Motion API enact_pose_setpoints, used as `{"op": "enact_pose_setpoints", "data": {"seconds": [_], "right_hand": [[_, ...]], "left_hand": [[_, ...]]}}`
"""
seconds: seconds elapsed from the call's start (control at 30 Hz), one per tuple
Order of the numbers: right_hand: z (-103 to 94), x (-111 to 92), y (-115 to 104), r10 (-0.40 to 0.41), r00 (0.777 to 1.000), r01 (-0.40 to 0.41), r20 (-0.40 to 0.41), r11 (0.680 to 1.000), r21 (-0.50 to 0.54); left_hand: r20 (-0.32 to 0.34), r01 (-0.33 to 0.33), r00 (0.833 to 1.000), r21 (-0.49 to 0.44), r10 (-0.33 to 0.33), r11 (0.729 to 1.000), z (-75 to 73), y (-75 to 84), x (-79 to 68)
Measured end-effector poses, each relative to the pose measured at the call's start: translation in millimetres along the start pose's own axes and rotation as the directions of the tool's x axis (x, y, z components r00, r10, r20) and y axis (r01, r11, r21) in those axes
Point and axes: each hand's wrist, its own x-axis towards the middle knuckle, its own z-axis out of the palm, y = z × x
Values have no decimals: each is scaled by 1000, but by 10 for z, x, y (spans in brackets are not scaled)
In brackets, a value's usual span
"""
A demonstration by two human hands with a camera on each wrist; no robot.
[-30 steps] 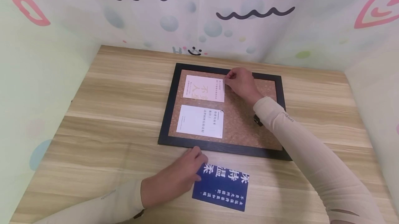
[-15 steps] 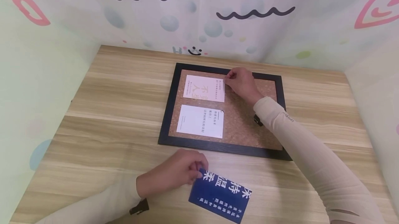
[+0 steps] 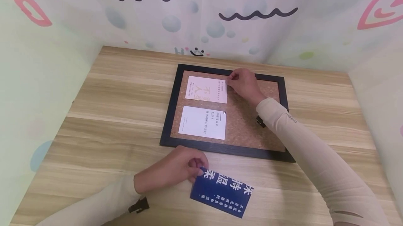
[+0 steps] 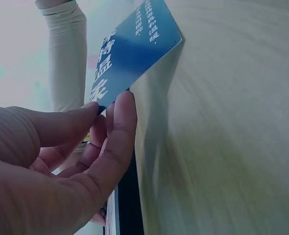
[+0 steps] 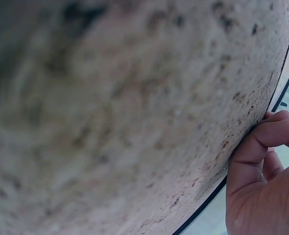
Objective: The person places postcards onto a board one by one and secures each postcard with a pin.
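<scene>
Thumb and fingers of my left hand (image 3: 172, 169) pinch one corner of a blue card (image 3: 221, 192) with white lettering. The left wrist view shows the card (image 4: 134, 49) tilted above the table, the thumb on one face. My right hand (image 3: 245, 82) rests at the top right corner of a pale pink card (image 3: 206, 89) on a cork board (image 3: 248, 124). Its fingertips are bunched in a pinch there and hide whatever small thing is between them. In the right wrist view the curled fingers (image 5: 250, 152) are against the cork. Below lies a white card (image 3: 201, 122), a round pin (image 3: 224, 112) at its corner.
A black frame (image 3: 220, 148) surrounds the cork and lies on the wood-grain table (image 3: 110, 96). Behind the table hangs a printed cloth (image 3: 214, 28) with large lettering. Pale walls stand at both sides.
My left hand has picked the blue card up off the table by a corner and drawn slightly left. The card has turned and tilts. My right hand stays at the pink card's corner.
</scene>
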Motion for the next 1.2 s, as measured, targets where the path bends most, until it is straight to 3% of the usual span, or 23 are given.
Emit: {"op": "enact_pose_setpoints", "data": {"seconds": [0.37, 1.2], "right_hand": [[-1, -7, -13, 13, 1000, -13, 4, 1000, -1], [2, -30, -17, 12, 1000, -12, -1, 1000, -3]], "left_hand": [[-98, -9, 995, -8, 8, 1000, -127, 102, 18], [-226, -18, 974, -215, -32, 976, -312, 63, 125]]}}
